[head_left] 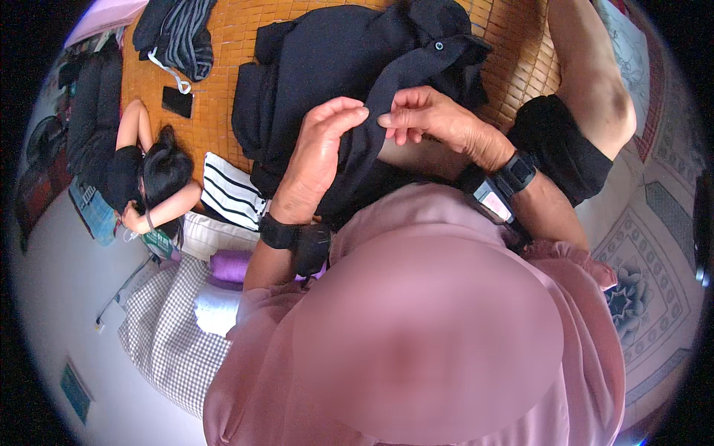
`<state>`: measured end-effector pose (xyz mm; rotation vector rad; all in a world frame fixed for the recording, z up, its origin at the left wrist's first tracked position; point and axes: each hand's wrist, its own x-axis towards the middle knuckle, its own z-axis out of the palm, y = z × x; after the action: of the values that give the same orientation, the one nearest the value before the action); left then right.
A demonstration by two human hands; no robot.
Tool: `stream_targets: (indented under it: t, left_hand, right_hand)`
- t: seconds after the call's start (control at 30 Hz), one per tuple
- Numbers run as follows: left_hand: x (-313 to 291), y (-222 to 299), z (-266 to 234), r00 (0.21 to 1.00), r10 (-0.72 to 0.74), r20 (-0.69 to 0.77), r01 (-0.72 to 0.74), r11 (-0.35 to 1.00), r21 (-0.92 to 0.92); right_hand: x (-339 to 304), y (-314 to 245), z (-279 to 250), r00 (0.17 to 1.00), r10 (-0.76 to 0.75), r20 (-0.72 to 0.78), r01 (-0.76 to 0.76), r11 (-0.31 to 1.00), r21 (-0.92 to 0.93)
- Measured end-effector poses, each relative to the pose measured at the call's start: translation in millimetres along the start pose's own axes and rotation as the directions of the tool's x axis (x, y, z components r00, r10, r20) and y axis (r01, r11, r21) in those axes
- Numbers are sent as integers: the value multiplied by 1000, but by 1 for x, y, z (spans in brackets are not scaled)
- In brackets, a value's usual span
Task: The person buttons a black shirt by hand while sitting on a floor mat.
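- I saw the dark garment (349,67) lying heaped on the woven bamboo mat (513,52), with one narrow strip of it (387,104) drawn toward me, its long axis running from upper right, near a small round button (439,46), down to lower left.
- My left hand (316,160) lay against the strip's left edge, fingers (346,111) close together and pressed to the cloth.
- My right hand (435,119) came in from the right, its fingers (394,119) narrowed to a pinch on the same edge, almost touching the left fingertips.
- Both hands were equally near it; the fabric looked soft, matte and limp.
- A striped cloth (230,193) lay left of the garment, and another person (137,178) lay farther left.
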<state>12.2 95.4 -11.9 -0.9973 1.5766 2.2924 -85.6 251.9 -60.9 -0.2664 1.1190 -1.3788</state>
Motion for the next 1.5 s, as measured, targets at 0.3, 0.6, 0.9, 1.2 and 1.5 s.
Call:
stream_targets:
  t: [0.3,0.6,0.9,1.2,1.5]
  left_hand:
    - [-4,3,6,991,129,-48,-118,977,179]
    - [4,0,-4,998,44,44,-54,961,270]
    - [8,-1,5,913,398,86,-329,595,733]
    - [3,-4,11,943,317,104,-303,680,667]
    - [0,10,8,980,154,124,-195,649,735]
  right_hand:
    - [0,2,-1,999,-3,-54,2,1000,-19]
    - [-2,3,-6,1000,-11,4,11,1000,0]
    - [-7,-2,-4,998,-51,45,54,997,-59]
    - [-3,2,-4,999,-28,-37,27,999,-25]
    - [-3,1,1,998,-44,-47,40,995,-92]
